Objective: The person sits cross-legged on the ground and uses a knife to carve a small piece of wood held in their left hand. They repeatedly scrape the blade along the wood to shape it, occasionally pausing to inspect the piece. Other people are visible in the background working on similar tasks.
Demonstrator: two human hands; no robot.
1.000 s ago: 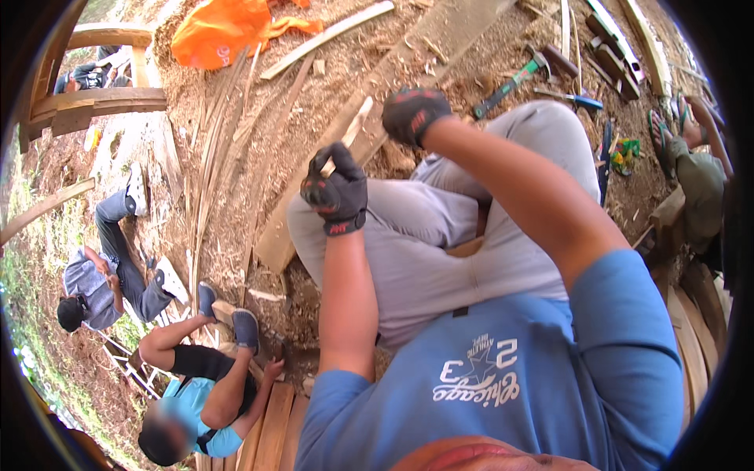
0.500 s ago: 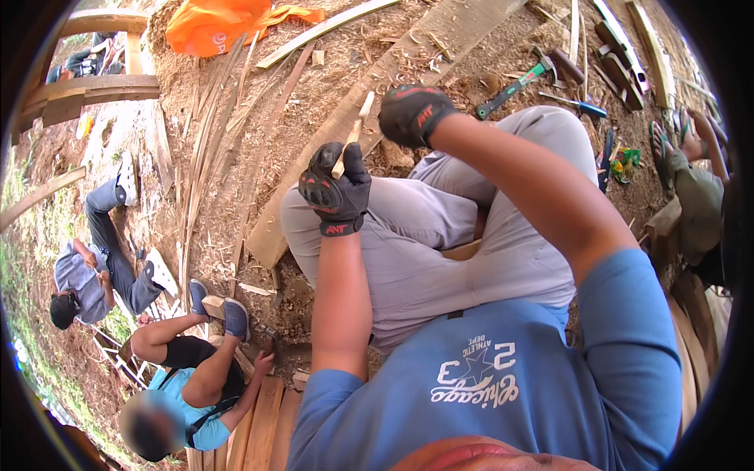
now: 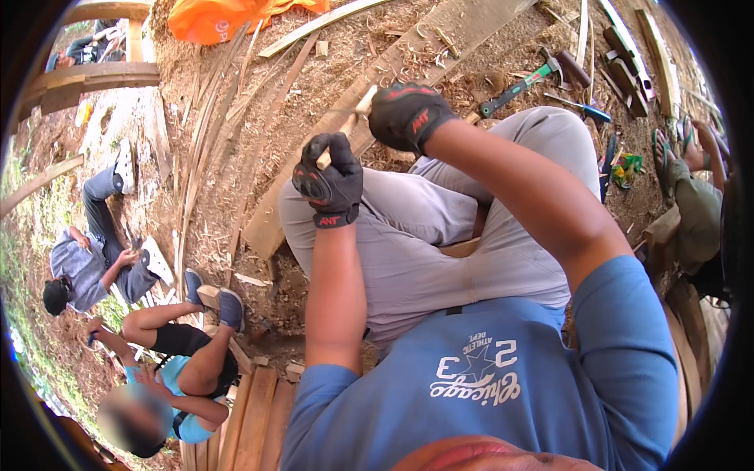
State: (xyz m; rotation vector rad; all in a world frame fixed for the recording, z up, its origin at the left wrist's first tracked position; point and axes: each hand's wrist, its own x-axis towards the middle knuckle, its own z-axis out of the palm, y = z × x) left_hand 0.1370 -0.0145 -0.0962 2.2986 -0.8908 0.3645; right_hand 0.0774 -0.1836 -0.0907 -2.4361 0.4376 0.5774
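A: What comes first, at the left?
B: Long wood strips (image 3: 192, 188) on the ground, then a broad plank (image 3: 269, 222) slanting up and to the right, past the person's knee.

A: And next?
B: The left hand (image 3: 328, 179), in a black glove. Its fingers are wrapped around the lower part of a pale stick (image 3: 349, 125), whose near end shows between thumb and fingers.

A: Which way does the stick lie?
B: From the left hand it slants up and to the right, away from the body, bridging the gap between the gloves. Its long axis runs roughly along the plank's.

A: Which hand is nearer?
B: The left has hold of it. The right hand (image 3: 408, 116) sits just beside the far end, farther forward from the body; whether it touches the wood cannot be told.

A: And the right hand's fingers?
B: They look curled in, but the back of the glove hides them; whether they grasp anything cannot be told.

A: Beyond that?
B: A hammer (image 3: 514, 90) lies on the ground, apart from the right hand.
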